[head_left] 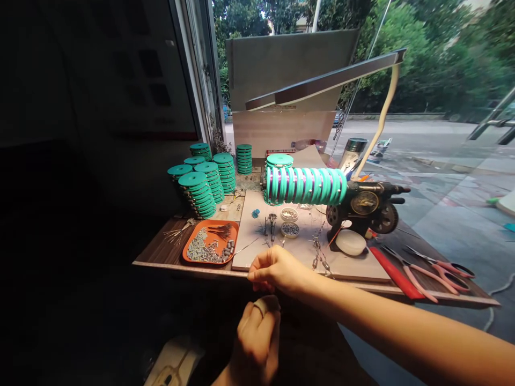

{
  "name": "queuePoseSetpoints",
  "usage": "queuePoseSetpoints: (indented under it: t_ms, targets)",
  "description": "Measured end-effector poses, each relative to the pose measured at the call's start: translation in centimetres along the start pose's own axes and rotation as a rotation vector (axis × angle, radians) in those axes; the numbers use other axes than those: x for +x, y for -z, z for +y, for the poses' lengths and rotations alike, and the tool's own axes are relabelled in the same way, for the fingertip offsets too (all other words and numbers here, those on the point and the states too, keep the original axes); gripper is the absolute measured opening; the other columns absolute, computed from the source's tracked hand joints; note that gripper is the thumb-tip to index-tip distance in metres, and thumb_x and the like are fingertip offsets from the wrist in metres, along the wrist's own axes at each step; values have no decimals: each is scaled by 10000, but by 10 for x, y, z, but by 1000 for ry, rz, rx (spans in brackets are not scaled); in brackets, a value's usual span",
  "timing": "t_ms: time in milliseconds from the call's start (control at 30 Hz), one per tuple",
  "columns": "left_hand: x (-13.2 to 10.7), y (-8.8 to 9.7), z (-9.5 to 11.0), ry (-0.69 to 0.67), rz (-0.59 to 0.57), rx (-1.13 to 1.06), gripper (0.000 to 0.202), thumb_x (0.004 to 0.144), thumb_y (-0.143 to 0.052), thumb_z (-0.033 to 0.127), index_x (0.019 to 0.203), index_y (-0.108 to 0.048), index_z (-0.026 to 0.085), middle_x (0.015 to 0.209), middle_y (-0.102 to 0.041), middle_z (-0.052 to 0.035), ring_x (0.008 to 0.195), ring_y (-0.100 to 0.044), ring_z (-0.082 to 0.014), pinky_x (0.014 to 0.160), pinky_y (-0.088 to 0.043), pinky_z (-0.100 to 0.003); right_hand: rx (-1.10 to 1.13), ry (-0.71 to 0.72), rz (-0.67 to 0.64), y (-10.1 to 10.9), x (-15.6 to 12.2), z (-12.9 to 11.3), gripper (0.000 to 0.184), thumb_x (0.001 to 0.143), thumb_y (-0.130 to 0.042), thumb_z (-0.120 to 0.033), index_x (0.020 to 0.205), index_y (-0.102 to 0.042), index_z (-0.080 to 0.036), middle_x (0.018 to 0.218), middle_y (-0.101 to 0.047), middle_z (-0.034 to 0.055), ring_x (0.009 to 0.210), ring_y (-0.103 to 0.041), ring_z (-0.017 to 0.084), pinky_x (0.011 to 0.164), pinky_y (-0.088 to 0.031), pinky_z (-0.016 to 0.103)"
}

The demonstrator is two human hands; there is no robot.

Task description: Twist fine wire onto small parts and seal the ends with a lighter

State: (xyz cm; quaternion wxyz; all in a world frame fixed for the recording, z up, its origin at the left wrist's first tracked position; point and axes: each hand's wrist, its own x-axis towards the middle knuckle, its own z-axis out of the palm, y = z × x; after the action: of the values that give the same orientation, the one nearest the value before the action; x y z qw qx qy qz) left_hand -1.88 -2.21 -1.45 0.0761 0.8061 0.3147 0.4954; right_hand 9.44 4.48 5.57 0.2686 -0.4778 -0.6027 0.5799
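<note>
My right hand (270,268) is over the front edge of the table, thumb and fingertips pinched together; anything between them is too fine to make out. Just below it, in the shade under the edge, my left hand (259,333) is closed, with a pale band around one finger. What it grips, if anything, is hidden. Nearest to the right hand is a pale board (249,236). Left of it, an orange tray (188,254) holds grey tubes, small metal parts and a bunch of dark wires. Two small round dishes of beads (289,230) stand on the board.
Stacks of green discs (197,187) rise at the back left. A row of green spools (306,186) sits on a dark geared stand (364,203). A lamp (322,83) overhangs the table. At right lie a red strip (396,272), pliers (416,276) and scissors (446,268).
</note>
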Motion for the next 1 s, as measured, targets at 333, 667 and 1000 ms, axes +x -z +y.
queuePoseSetpoints:
  t_ms: [333, 667, 1000]
  targets:
    - [23, -5, 7, 1365, -415, -1242, 192, 530, -737, 203, 528, -570, 109, 585, -534, 9, 491, -370, -60, 483, -251, -195, -659, 682, 394, 25, -98, 48, 192, 887, -393, -154, 805, -567, -155, 678, -595, 51, 604, -499, 147, 553, -391, 255]
    - [22, -3, 7, 1510, -552, -1450, 181, 566, -727, 177, 584, -566, 97, 449, -377, 92, 384, -171, -2, 458, -231, -149, -1190, 1167, 392, -1, -99, 85, 258, 843, -402, -42, 790, -654, -47, 547, -591, 69, 453, -451, 154, 414, -324, 296]
    - [19, -10, 9, 1605, -555, -1311, 282, 469, -751, 233, 546, -495, 144, 430, -347, 108, 401, -221, -17, 494, -262, -183, -622, 711, 187, 17, -86, 106, 412, 943, -310, -311, 746, -630, -142, 676, -635, 82, 642, -533, 163, 567, -441, 271]
